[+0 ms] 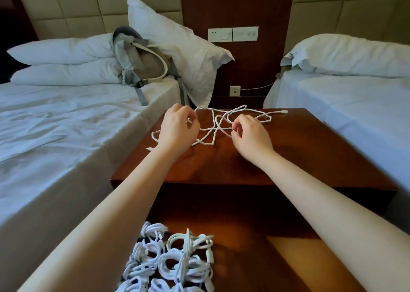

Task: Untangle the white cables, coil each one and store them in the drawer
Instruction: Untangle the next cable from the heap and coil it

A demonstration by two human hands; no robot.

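Tangled white cables (218,123) lie in loose crossing loops on the far half of the wooden nightstand (244,163). My left hand (177,129) hovers over the left part of the tangle and pinches a cable end between thumb and fingers. My right hand (250,134) pinches a strand at the middle of the tangle. One plug (283,112) points to the right near the back edge, another plug (149,149) hangs at the left edge. In the open drawer (255,236) below, several coiled white cables (170,260) are packed at the left.
A bed (66,118) with pillows and a grey backpack (142,63) stands at the left, a second bed (346,96) at the right. Wall sockets (233,34) are on the wooden panel behind; a cord (257,88) runs from the lower socket.
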